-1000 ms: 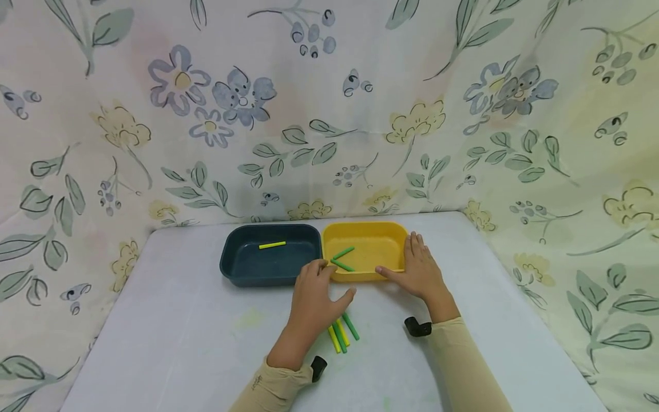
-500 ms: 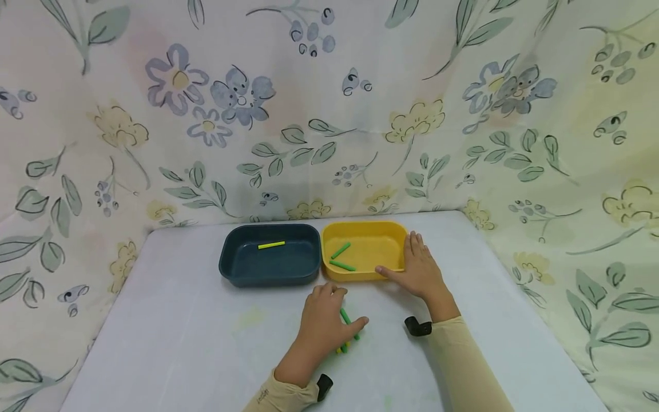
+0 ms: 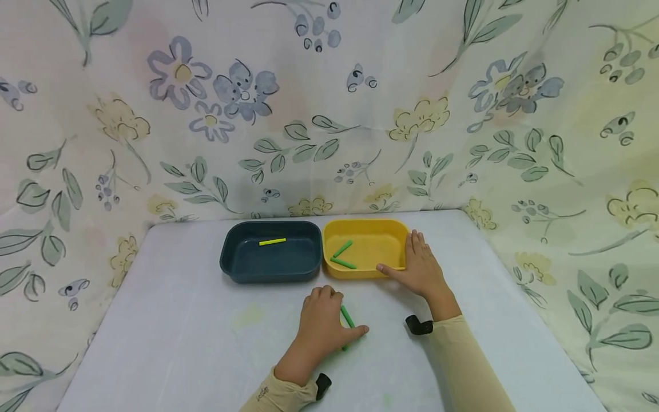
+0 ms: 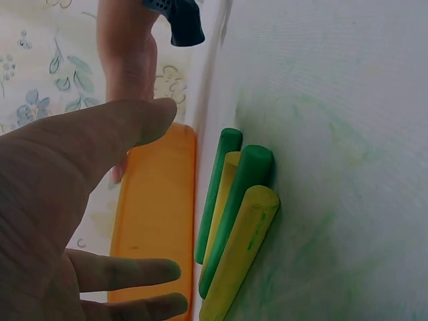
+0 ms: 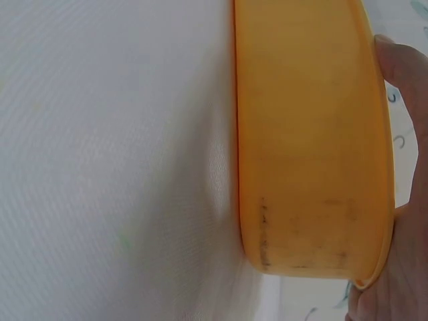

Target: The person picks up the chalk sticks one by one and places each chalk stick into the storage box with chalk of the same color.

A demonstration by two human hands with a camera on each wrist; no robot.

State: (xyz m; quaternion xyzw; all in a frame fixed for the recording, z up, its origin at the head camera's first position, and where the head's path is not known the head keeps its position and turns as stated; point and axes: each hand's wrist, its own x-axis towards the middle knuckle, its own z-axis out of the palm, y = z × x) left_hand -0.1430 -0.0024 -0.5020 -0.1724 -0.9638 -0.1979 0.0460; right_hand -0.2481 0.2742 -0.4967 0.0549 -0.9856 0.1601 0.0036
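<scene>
My left hand [image 3: 321, 323] is over a small bunch of sticks on the white table, thumb and fingers spread apart around them. In the left wrist view the bunch shows as two green sticks and two yellow ones, chalk-like and side by side; a green stick [image 4: 247, 194] and a yellow stick [image 4: 242, 247] lie nearest the camera. Nothing shows held between the fingers. My right hand [image 3: 423, 266] rests at the right front corner of the yellow tray [image 3: 381, 252], thumb on the front rim and straight fingers along the side. Two green sticks [image 3: 343, 263] lie in that tray.
A dark blue tray [image 3: 273, 269] stands against the yellow tray's left side, with one yellow stick [image 3: 272, 242] in it. A flowered cloth [image 3: 309, 114] hangs behind the white-covered table [image 3: 180, 332]. Faint green and yellow smudges mark the cover.
My left hand has come back from the yellow tray's front left edge toward me, over the bunch of sticks. A green stick in the tray has shifted slightly. My right hand stays put.
</scene>
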